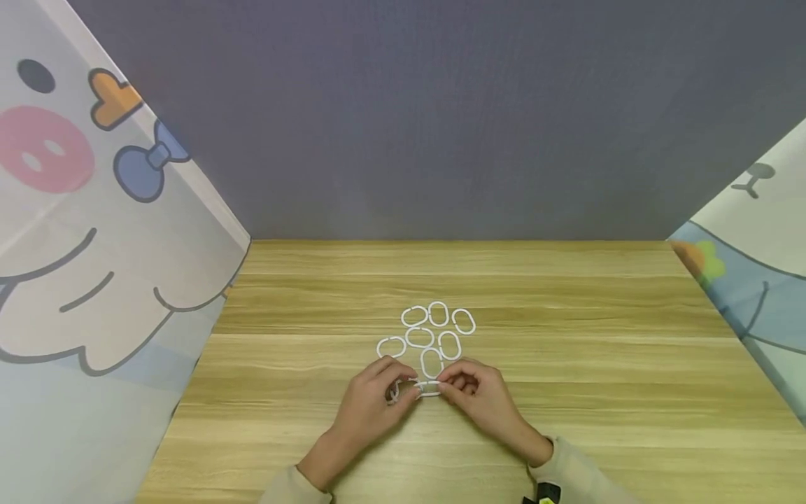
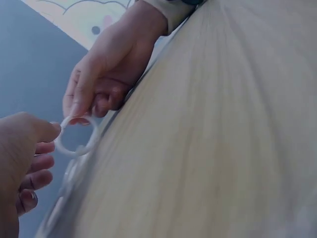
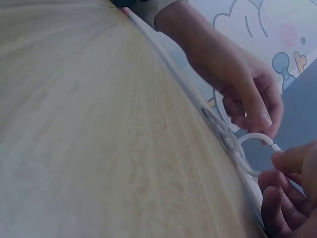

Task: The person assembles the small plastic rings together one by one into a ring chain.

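Between both hands is a white oval link [image 1: 431, 395] with a small gap in its side. My left hand [image 1: 373, 400] pinches its left end between thumb and fingers. At the other end, my right hand [image 1: 483, 393] grips it with thumb and index finger. Another piece of white link [image 1: 394, 400] shows inside the curl of the left hand, partly hidden by the fingers. In the right wrist view the held link [image 3: 255, 135] has its gap by the right thumb. The left wrist view shows the link [image 2: 94, 135] as a ring between the fingertips of both hands.
Several loose white links [image 1: 422, 360] lie in a cluster on the wooden table [image 1: 567, 315], just beyond the hands. A grey panel [image 1: 441, 126] rises at the table's far edge. Cartoon-printed panels [image 1: 189, 245] flank the table on both sides.
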The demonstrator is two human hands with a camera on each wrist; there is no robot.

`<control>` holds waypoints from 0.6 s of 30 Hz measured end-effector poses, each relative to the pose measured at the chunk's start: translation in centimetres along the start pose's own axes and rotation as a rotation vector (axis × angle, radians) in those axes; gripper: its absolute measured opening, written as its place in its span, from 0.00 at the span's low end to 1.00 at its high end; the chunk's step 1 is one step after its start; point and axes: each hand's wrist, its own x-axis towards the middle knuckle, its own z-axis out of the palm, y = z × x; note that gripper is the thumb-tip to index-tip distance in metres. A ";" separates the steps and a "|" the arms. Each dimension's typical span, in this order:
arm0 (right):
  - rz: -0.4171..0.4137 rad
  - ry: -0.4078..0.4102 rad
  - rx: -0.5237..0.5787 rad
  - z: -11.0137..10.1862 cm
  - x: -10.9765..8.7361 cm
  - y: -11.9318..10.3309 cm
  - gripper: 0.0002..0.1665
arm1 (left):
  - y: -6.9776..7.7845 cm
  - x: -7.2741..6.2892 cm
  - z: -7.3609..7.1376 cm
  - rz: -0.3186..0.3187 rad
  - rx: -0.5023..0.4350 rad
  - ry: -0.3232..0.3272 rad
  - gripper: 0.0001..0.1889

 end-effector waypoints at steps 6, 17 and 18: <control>0.025 -0.009 0.018 0.0 0.1 0.0 0.08 | -0.3 -0.2 1.1 -0.120 -0.140 -0.065 0.09; 0.012 -0.002 -0.039 -0.1 0.2 0.3 0.09 | -1.3 -0.6 1.1 -0.105 -0.175 -0.085 0.05; 0.006 -0.002 -0.045 -0.2 0.2 0.3 0.09 | -1.3 -0.6 1.1 -0.101 -0.174 -0.086 0.05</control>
